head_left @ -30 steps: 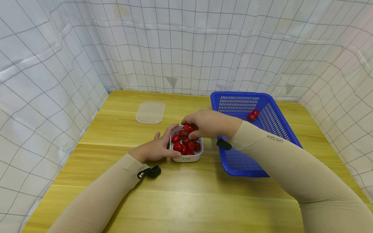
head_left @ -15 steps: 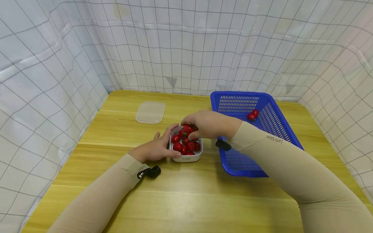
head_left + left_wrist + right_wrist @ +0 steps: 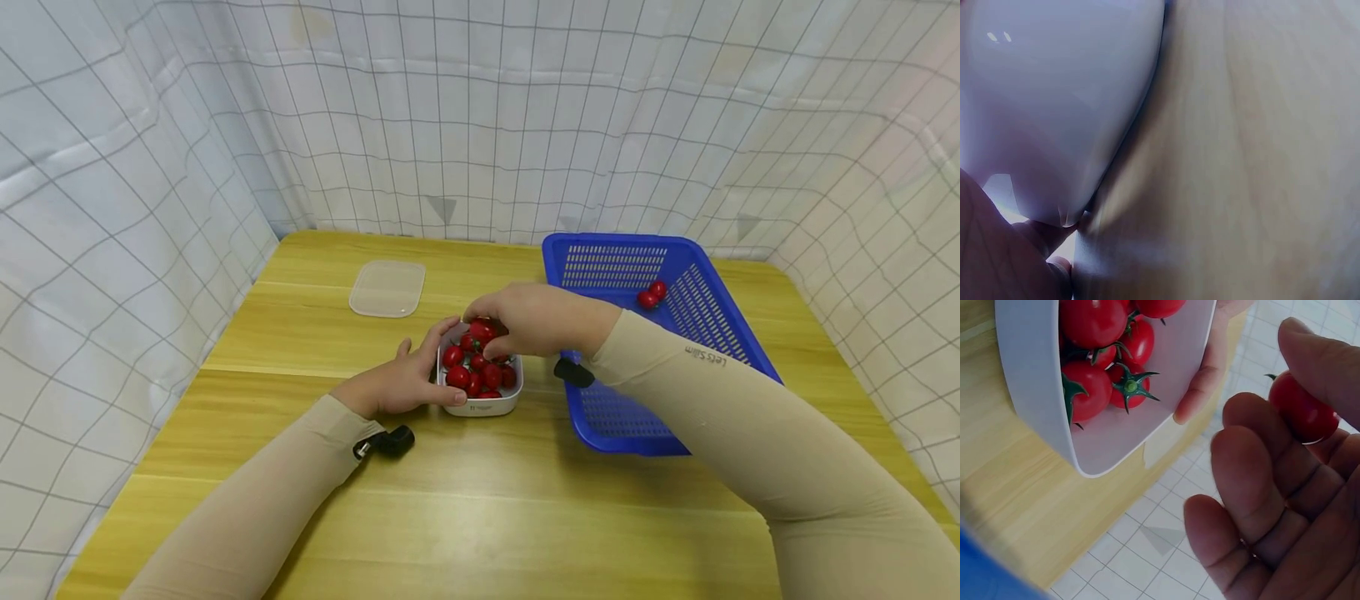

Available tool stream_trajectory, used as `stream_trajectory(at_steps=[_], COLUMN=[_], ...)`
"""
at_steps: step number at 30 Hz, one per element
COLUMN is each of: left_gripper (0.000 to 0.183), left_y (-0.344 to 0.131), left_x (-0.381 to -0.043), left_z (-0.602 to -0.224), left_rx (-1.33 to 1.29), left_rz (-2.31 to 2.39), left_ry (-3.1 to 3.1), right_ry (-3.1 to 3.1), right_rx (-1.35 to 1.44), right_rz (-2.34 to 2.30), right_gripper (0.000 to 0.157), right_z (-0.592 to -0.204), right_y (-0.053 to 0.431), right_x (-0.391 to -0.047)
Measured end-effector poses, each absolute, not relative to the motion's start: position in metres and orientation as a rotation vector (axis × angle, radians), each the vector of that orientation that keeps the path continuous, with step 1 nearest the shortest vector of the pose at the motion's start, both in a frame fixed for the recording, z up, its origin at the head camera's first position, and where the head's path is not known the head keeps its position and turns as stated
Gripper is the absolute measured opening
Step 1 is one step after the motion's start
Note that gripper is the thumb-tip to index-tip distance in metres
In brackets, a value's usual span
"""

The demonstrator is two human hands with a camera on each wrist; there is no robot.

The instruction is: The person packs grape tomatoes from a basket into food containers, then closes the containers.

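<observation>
A white square container (image 3: 491, 409) stands on the table, filled with red cherry tomatoes (image 3: 474, 385), some with green stems. My left hand (image 3: 405, 387) grips its left side, thumb along the front and fingers at the back corner; the left wrist view shows the container's glossy wall (image 3: 1060, 94) close up. Over the container's back right part is my right hand (image 3: 543, 318). In the right wrist view, its thumb and index finger pinch one cherry tomato (image 3: 1300, 409), while the other fingers curl loosely below. That tomato hangs apart from the pile.
A blue slotted basket (image 3: 600, 437) stands to the right, partly under my right forearm, with two cherry tomatoes (image 3: 649, 297) in it. A clear flat lid (image 3: 387, 289) lies at the back left of the wooden table (image 3: 465, 508). White gridded curtain (image 3: 487, 125) surrounds the table.
My right hand has shifted very slightly to the left with the cherry tomato. My left hand and the container have stayed put.
</observation>
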State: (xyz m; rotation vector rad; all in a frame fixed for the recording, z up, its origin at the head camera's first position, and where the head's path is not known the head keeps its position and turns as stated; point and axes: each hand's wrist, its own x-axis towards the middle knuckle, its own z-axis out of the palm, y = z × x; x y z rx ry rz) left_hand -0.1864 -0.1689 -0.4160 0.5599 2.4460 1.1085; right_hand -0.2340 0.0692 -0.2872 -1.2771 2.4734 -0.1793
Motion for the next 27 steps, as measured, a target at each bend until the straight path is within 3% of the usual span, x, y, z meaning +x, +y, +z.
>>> stream_trajectory(at_steps=[9, 27], left_gripper=[0.113, 0.114], left_y=[-0.1685, -0.1695], left_x=[-0.1881, -0.1873], left_z=[-0.4140, -0.4173], left_rx=[0.575, 0.582], left_rz=[1.124, 1.131], left_ry=[2.443, 2.434], right_ry=[2.457, 2.430], right_rx=[-1.288, -1.296], right_rz=[-0.162, -0.170], right_gripper=[0.048, 0.060], right_z=[-0.2828, -0.2842], right_y=[0.0653, 0.0622], right_x=[-0.2343, -0.2324])
